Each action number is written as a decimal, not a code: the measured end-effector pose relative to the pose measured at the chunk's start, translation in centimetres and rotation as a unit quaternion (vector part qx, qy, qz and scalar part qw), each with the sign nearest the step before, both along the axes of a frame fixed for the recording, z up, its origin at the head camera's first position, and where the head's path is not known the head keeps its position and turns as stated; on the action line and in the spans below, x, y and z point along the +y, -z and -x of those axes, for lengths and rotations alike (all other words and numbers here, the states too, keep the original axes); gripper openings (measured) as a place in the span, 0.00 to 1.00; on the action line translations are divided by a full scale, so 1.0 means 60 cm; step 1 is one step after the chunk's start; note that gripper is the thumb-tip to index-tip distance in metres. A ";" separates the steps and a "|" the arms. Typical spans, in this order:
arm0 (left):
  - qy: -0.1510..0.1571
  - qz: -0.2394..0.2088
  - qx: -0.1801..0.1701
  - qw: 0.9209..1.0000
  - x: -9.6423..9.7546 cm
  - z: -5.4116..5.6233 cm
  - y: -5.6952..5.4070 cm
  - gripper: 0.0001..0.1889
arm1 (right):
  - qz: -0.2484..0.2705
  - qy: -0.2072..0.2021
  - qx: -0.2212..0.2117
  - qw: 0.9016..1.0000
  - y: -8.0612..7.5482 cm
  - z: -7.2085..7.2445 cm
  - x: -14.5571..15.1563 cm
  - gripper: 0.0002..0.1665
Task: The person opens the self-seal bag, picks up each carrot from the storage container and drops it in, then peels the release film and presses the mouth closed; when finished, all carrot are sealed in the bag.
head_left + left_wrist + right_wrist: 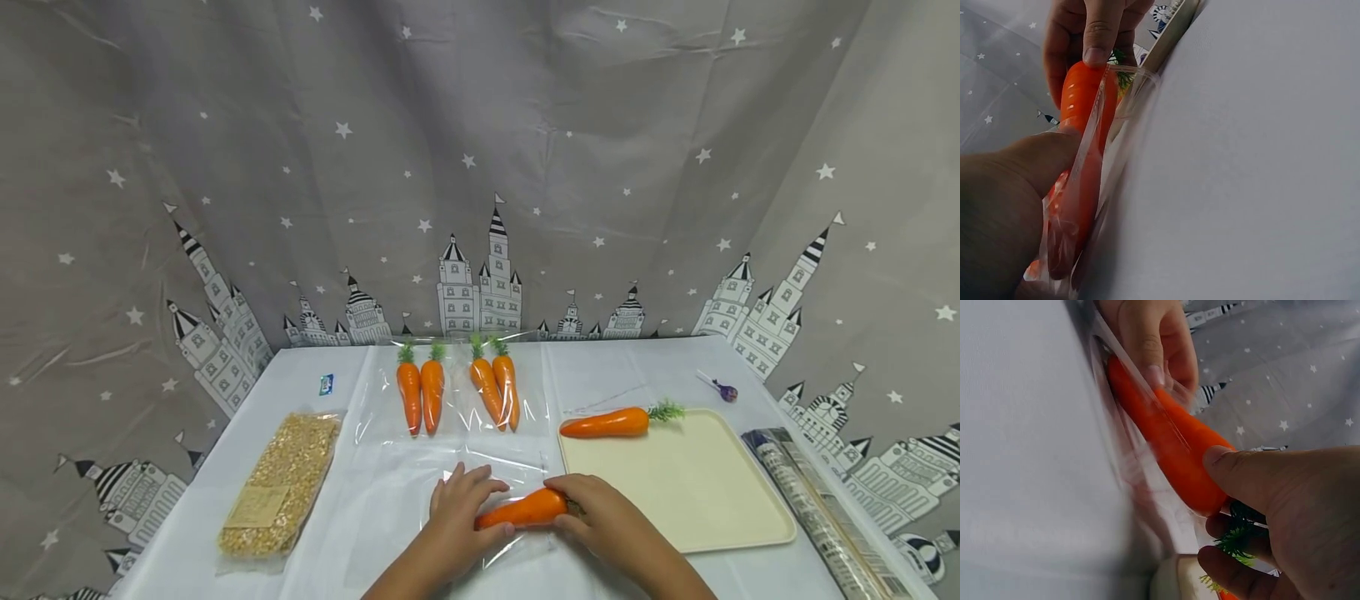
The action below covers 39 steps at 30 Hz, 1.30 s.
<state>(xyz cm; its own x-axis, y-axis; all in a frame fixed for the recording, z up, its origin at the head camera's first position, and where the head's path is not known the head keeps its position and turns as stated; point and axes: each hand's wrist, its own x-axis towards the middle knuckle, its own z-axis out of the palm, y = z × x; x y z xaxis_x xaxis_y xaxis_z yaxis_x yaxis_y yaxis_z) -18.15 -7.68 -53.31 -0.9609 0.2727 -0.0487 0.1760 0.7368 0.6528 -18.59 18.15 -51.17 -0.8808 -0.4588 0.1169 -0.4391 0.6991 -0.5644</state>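
Note:
Near the front of the table, an orange carrot (534, 507) with a green top lies partly inside a clear plastic bag (1088, 169). My right hand (606, 518) grips its thick, leafy end; in the right wrist view the thumb presses on the carrot (1188, 465) while the fingers curl beneath the leaves (1238, 540). Around the narrower end, my left hand (459, 518) holds the bag against the carrot, thumb on the near side and fingers on the far side. The bag's mouth faces the right hand. Its lower part is hard to make out.
Behind the hands lie two carrots (421, 392) and two more carrots (495, 387) under clear plastic. A cream tray (675, 492) with one carrot (611, 422) stands right, beside long wrapped rolls (817, 508). Elsewhere: a bag of yellow grains (288, 467), a small packet (326, 384), a lollipop (725, 390).

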 end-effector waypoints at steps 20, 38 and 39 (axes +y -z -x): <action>0.012 -0.004 0.025 1.000 -0.007 -0.005 -0.008 0.23 | -0.029 -0.034 0.009 0.999 -0.011 -0.002 -0.032 0.25; 0.006 0.028 0.036 0.999 -0.003 -0.002 -0.019 0.22 | 0.013 -0.060 -0.036 0.997 0.002 0.010 -0.037 0.21; 0.005 0.029 0.037 0.999 -0.003 -0.003 -0.018 0.22 | 0.014 -0.062 -0.035 0.997 0.003 0.010 -0.036 0.21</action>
<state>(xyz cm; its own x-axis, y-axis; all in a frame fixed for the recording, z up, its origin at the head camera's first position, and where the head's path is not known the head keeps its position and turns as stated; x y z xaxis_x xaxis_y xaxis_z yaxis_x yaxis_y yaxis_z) -18.00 -7.87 -52.20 -0.9598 0.2805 0.0057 0.2290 0.7714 0.5937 -19.18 15.97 -51.33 -0.8237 -0.5623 0.0726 -0.4806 0.6247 -0.6154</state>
